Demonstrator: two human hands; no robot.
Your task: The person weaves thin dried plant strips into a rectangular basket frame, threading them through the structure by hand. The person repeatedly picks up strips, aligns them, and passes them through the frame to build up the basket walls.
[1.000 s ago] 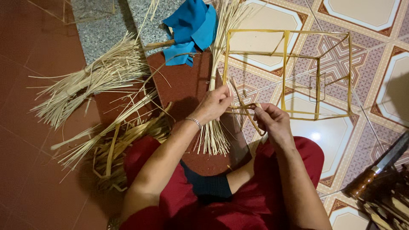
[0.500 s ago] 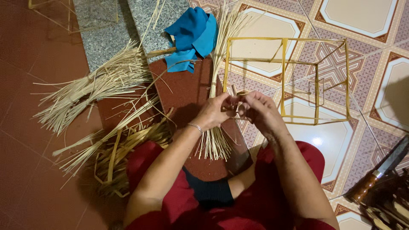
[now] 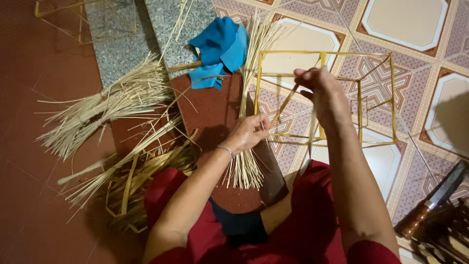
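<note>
Both hands, left hand (image 3: 250,133) and right hand (image 3: 320,88), pinch one thin bamboo strip (image 3: 285,104) beside the square slatted frame (image 3: 391,98).

1. Two hands are in view: one left hand (image 3: 250,133) and one right hand (image 3: 318,88).
2. One box-shaped frame of bamboo strips (image 3: 376,98) stands on the tiles.
3. One blue cloth (image 3: 220,46) lies on the floor.
4. One knife with a wooden handle (image 3: 432,203) lies at the right.
5. One bracelet (image 3: 225,150) circles the left wrist.
6. The loose bamboo splints (image 3: 105,105) are too many to count.
</note>
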